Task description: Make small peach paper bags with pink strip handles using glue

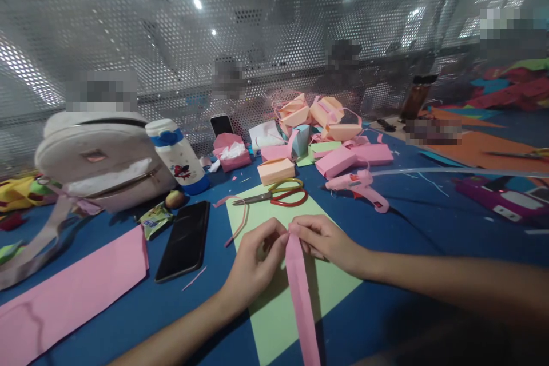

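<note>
A long pink paper strip hangs toward me, its far end pinched between both hands. My left hand grips that end from the left with thumb and forefinger. From the other side my right hand pinches the same end, its fingers curled underneath. Beneath the hands lies a light green paper sheet. Scissors with a yellow and a red handle loop rest on its far edge, beside a thin curled pink strip. A pink glue gun lies beyond my right hand.
Folded pink and peach paper boxes are heaped at the back. Leftward are a black phone, a folded pink sheet, a white bottle and a pale backpack. A perforated metal screen stands behind the blue table.
</note>
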`<act>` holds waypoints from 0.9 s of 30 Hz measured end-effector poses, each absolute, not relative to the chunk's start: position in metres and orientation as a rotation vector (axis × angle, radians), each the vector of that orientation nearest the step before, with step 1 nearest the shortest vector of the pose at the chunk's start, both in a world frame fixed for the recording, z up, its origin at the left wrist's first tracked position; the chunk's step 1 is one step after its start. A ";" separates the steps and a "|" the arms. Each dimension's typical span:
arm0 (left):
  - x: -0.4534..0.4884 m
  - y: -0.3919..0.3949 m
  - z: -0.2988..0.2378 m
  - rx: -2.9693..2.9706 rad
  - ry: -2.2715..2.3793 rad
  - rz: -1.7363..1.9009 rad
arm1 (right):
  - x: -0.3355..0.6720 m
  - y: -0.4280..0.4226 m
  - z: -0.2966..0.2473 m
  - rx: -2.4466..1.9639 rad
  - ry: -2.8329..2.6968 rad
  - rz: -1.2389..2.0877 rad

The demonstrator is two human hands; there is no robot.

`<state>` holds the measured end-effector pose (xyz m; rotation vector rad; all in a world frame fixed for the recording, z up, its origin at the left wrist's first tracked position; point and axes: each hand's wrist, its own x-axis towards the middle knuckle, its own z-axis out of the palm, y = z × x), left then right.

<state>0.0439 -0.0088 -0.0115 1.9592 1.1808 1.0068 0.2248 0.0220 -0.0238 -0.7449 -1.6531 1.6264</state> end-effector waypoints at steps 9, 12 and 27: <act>0.043 -0.005 -0.013 1.839 1.119 0.916 | 0.227 0.024 -0.021 -0.766 -1.720 1.521; 0.043 -0.006 -0.012 1.812 1.095 0.907 | 0.226 0.024 -0.021 -0.714 -1.714 1.575; 0.047 -0.007 -0.014 1.701 1.088 0.957 | 0.226 0.023 -0.027 -0.705 -1.644 1.563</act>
